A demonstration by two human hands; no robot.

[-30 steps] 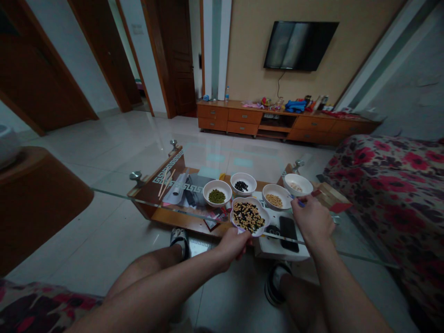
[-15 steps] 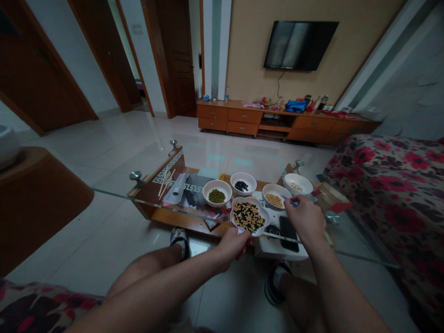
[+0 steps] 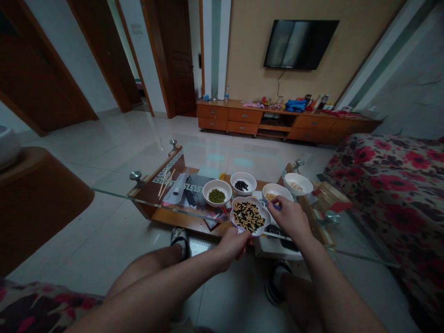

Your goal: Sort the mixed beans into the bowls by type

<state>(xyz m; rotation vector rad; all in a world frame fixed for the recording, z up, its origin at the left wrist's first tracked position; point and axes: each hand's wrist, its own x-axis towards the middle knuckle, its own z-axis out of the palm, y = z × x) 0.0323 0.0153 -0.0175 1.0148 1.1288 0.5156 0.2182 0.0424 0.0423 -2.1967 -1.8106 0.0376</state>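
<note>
My left hand [image 3: 233, 246] grips the near edge of a flower-shaped bowl [image 3: 265, 213] of mixed black and yellow beans. My right hand [image 3: 290, 218] is closed on a slim blue utensil [image 3: 276, 206], its exact kind unclear, between that bowl and a white bowl of yellow beans [image 3: 271, 197]. The fingers cover part of the yellow beans. Behind the flower-shaped bowl are a white bowl of black beans [image 3: 242, 186] and, to its left, a white bowl of green beans [image 3: 217, 196]. Farther right sits a white bowl with pale contents [image 3: 296, 186].
The bowls stand on a glass coffee table [image 3: 138, 200]. Chopsticks [image 3: 167, 183] lie at its left. Under the glass are papers and a dark phone-like object [image 3: 290, 245]. A flowered sofa [image 3: 388, 171] is at right, a low cabinet [image 3: 243, 115] beyond.
My right hand has moved left with the blue utensil, from the bowl of yellow beans toward the flower-shaped bowl. My left hand has stayed in place.
</note>
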